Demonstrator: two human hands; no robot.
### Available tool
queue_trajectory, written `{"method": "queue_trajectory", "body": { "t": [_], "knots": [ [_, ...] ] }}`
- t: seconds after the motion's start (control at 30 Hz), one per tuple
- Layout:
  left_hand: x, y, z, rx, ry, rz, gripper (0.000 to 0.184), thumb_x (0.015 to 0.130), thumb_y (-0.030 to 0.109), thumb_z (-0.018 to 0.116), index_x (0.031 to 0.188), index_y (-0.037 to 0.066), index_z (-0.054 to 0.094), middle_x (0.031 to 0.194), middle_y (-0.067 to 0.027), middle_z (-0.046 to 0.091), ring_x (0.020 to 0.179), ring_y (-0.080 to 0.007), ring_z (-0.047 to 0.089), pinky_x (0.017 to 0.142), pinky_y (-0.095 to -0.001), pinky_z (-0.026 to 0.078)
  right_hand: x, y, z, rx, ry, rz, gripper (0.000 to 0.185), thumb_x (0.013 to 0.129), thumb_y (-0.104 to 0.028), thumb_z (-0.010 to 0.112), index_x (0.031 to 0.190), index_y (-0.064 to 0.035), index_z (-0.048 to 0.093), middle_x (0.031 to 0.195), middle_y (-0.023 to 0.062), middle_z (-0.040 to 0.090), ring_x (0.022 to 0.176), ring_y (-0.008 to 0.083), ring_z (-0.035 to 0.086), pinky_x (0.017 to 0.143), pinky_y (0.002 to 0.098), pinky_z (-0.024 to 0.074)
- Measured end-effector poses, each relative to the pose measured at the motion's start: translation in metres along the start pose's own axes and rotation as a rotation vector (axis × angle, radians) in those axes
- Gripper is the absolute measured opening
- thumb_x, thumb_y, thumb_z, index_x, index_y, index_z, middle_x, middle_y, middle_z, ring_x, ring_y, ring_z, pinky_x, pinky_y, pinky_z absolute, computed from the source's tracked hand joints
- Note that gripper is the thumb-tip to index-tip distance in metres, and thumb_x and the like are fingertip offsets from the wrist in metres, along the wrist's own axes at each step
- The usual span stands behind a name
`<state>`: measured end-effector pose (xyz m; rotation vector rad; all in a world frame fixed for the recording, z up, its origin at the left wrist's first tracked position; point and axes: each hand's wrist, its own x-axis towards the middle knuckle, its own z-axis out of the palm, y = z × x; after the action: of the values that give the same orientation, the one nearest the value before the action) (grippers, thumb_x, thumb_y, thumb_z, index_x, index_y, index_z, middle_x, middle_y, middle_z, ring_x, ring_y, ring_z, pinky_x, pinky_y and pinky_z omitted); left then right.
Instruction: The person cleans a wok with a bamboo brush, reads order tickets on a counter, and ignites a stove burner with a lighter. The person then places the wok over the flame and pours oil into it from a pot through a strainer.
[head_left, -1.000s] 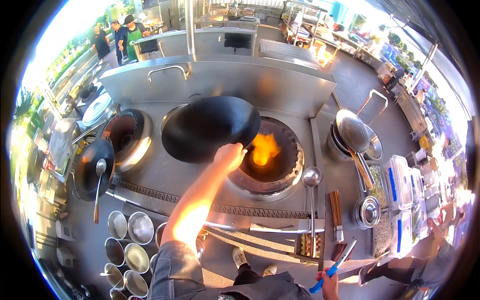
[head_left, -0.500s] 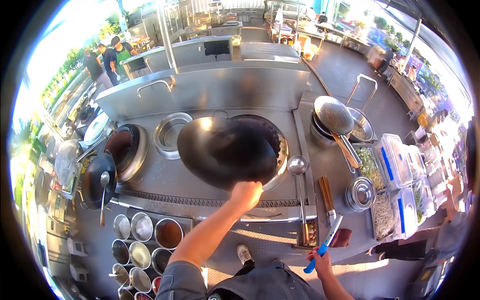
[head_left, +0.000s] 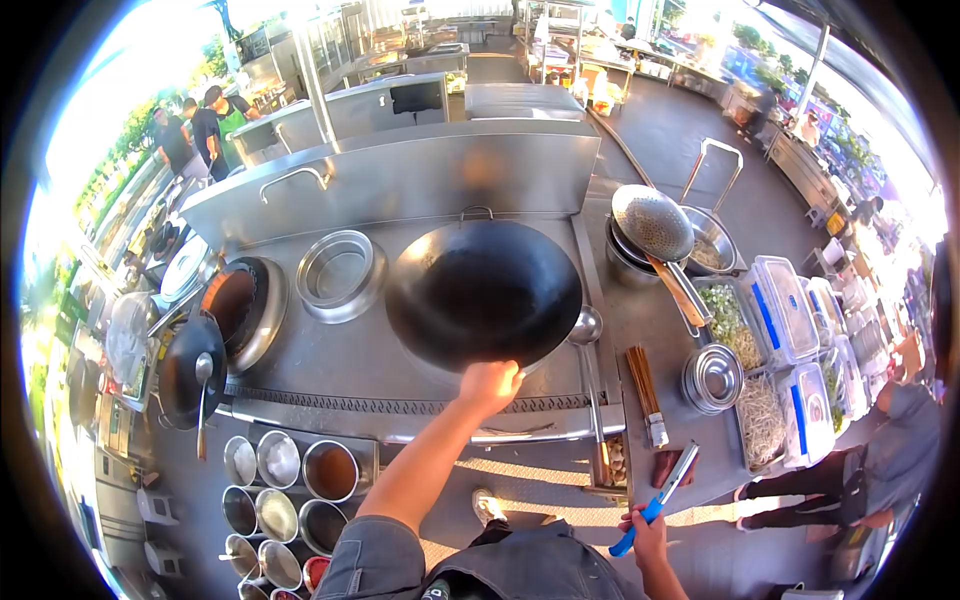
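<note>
A dark round wok (head_left: 484, 290) covers the burner, which shows no longer past its rim. My left hand (head_left: 491, 386) is closed on the wok's near edge. Over by the counter's front edge, my right hand (head_left: 642, 530) grips a long lighter (head_left: 655, 503) with a blue handle and a silver barrel pointing up and to the right. A ladle (head_left: 590, 370) lies just right of the wok, its bowl close to the rim. To the wok's left stands a round metal pot (head_left: 341, 277).
Metal pots of seasonings (head_left: 277, 511) stand at lower left. Another wok (head_left: 192, 372) with a ladle is at far left. On the right are a strainer (head_left: 653, 222), a bamboo brush (head_left: 645, 398), stacked bowls (head_left: 713, 378) and food containers (head_left: 785, 305). Another person (head_left: 895, 455) stands at lower right.
The wok has shifted right and levelled out, hiding the burner that showed beside it. My left hand stays on its rim. The lighter remains in my right hand, slightly more to the right.
</note>
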<state>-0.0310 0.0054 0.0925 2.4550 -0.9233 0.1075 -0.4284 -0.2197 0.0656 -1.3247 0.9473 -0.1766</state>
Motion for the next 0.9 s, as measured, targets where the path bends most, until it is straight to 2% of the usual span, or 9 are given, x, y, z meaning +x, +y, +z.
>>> {"method": "queue_trajectory", "body": {
  "t": [0.8,0.9],
  "knots": [
    [0.009,-0.042,0.025,-0.033,-0.003,-0.034,0.029,0.092,0.03,0.058,0.077,0.006,0.06,0.077,-0.0153,0.067,0.076,-0.0353,0.066,0.068,-0.0476,0.051,-0.025,0.003,0.012,-0.037,0.068,0.003,0.015,0.097,-0.007,0.054,0.11,-0.0009,0.05,0.087,0.0141,0.065,0.067,0.0207,0.065,0.065,0.0321,0.0554],
    [0.016,-0.053,0.032,-0.011,0.024,0.0,0.028,0.092,0.03,0.059,0.076,0.007,0.059,0.073,-0.0147,0.066,0.074,-0.035,0.066,0.067,-0.0466,0.052,-0.025,0.003,0.011,-0.027,0.09,0.018,0.016,0.096,-0.007,0.054,0.11,-0.0009,0.05,0.087,0.0143,0.065,0.067,0.0206,0.065,0.065,0.032,0.0553]
  ]
}}
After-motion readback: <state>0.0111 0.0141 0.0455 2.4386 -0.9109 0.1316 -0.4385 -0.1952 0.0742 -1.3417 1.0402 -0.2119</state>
